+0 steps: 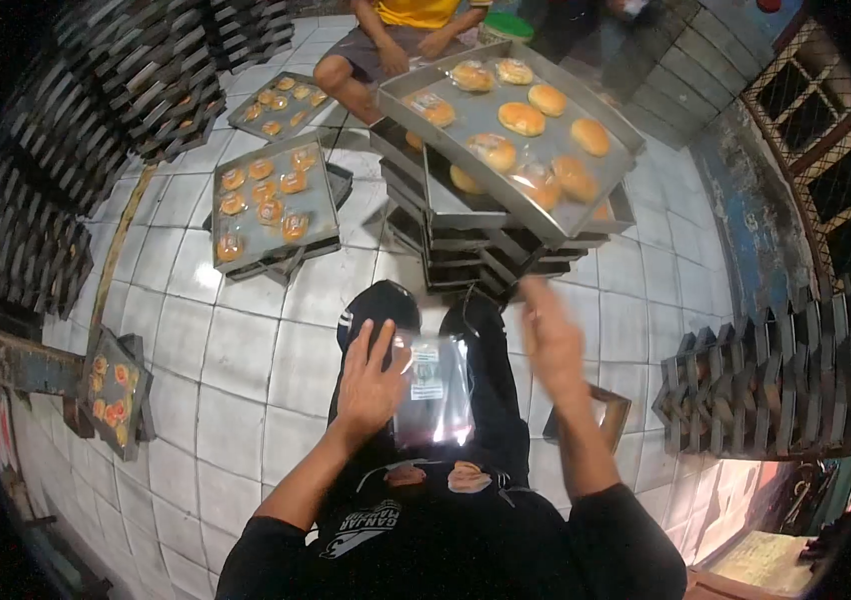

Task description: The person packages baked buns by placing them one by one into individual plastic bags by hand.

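Clear plastic bags with a printed label [433,390] lie on my lap. My left hand [374,380] rests at their left edge, its fingers spread. To the right, my right hand [549,330] is raised below the front corner of the top tray, smeared by motion, and its fingers cannot be made out. That metal tray [426,130] holds several round golden buns [522,119], some of them in clear wrapping. It sits at an angle on a stack of trays [456,245] in front of my knees.
A tray of wrapped buns [324,228] tops a low stack at the left front, with another tray [246,127] behind. A seated person [396,50] is beyond the stack. Tall tray stacks [776,385] stand at both sides. A small tray [136,410] is at left.
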{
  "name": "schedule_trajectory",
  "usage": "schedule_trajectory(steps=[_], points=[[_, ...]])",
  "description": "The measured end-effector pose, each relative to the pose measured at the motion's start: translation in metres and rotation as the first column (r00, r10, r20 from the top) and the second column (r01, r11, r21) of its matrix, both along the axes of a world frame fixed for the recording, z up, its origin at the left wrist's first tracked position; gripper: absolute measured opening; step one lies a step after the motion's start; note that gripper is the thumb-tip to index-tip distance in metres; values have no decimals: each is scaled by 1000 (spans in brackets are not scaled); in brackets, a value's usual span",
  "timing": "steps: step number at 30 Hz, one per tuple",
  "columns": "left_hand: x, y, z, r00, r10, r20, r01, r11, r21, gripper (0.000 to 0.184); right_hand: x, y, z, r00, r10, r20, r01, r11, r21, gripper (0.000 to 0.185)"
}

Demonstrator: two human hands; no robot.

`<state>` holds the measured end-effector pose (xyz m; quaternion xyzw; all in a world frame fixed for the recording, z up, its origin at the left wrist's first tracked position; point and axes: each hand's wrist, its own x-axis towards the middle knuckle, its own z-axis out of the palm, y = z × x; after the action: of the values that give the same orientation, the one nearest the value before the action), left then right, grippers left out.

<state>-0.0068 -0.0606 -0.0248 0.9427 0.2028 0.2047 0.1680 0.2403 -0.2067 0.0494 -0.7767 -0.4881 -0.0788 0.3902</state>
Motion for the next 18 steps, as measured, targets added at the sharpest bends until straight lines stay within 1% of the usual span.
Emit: schedule_trajectory(steps=[1, 2, 3, 4, 6, 7, 8, 9, 10, 11, 12, 13, 14, 15, 16, 17, 18], points=[[-4, -1, -5, 1000, -4, -23, 4, 1000, -7, 44, -24, -1, -22, 998, 56, -3, -57, 997, -61, 33], [-6, 2, -11, 997, -78, 2, 78, 997, 19, 38, -40, -4, -36, 987, 150, -50, -155, 980, -122, 33], [-7, 5, -15, 987, -159, 31, 157, 986, 50, 33, -52, -5, -41, 979, 198, 48, -188, 969, -158, 32], [-11, 5, -17, 984, -176, 16, 175, 983, 49, 33, -59, -6, -41, 983, 181, 34, -173, 973, -153, 32], [-15, 8, -16, 939, -311, 149, 298, 949, 103, 43, -69, -9, -37, 977, 206, -57, -213, 964, -157, 27], [-13, 0, -13, 948, -206, 244, 229, 971, -67, 36, -59, -14, -45, 956, 260, -137, -291, 898, -329, 28], [-12, -1, -10, 946, -215, 244, 240, 967, -80, 36, -53, -20, -43, 959, 247, -142, -281, 898, -339, 28], [-9, -1, -9, 949, -77, 307, 250, 775, -580, 33, -45, -15, -14, 865, 353, -355, -469, 820, -327, 25], [-8, 8, 2, 973, -137, 188, 232, 625, -745, 24, -35, -8, 11, 714, 426, -556, -641, 716, -275, 22], [-7, 17, 12, 978, -203, 57, 149, 475, -868, 20, -17, -1, 25, 674, 529, -515, -702, 676, -225, 19], [-4, 22, 14, 979, -194, 71, 155, 462, -873, 20, 5, 13, 45, 696, 532, -482, -661, 736, -143, 21], [1, 28, 15, 994, -86, 72, 92, 256, -962, 14, 32, 31, 69, 720, 534, -443, -615, 787, -53, 23], [3, 32, 15, 999, 17, 46, 46, 29, -999, 13, 66, 53, 92, 781, 452, -432, -520, 853, -47, 28], [8, 38, 15, 988, 146, 56, 61, -30, -998, 18, 105, 80, 97, 904, 262, -339, -303, 950, -75, 31], [12, 42, 15, 985, 156, 75, 79, -21, -997, 18, 139, 110, 103, 890, 222, -398, -230, 973, 26, 32], [14, 43, 15, 947, 309, 91, 107, -34, -994, 22, 173, 140, 110, 869, 195, -455, -153, 980, 128, 33], [18, 46, 15, 884, 453, 111, 143, -37, -989, 27, 224, 166, 102, 898, 105, -427, -122, 992, -12, 36]])
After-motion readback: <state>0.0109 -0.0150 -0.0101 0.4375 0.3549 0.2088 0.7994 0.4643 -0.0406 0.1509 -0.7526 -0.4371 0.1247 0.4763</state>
